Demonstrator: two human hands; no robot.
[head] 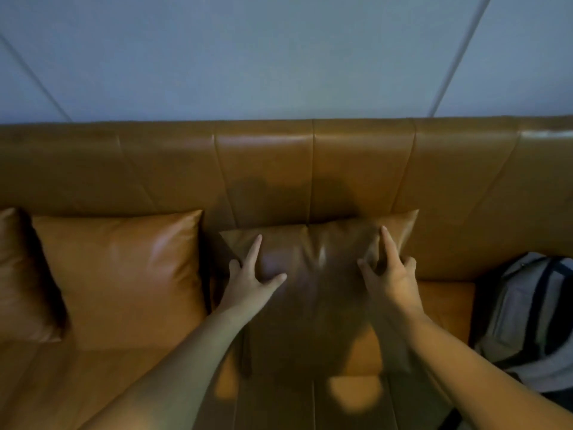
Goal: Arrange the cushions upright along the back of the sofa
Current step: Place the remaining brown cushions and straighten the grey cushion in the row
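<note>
head view: spread fingers (255, 248) of the left hand (248, 285) and right hand (391, 279) lie flat on the middle cushion (313, 265), gripping nothing; it leans against the sofa back (263, 169). soft, light, slick leather: better handled by its corners.

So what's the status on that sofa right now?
Left hand and right hand pressing middle cushion against sofa back. Left cushion upright. Backpack at right.

tan leather cushions (121, 274) upright against sofa (310, 169) back
</note>
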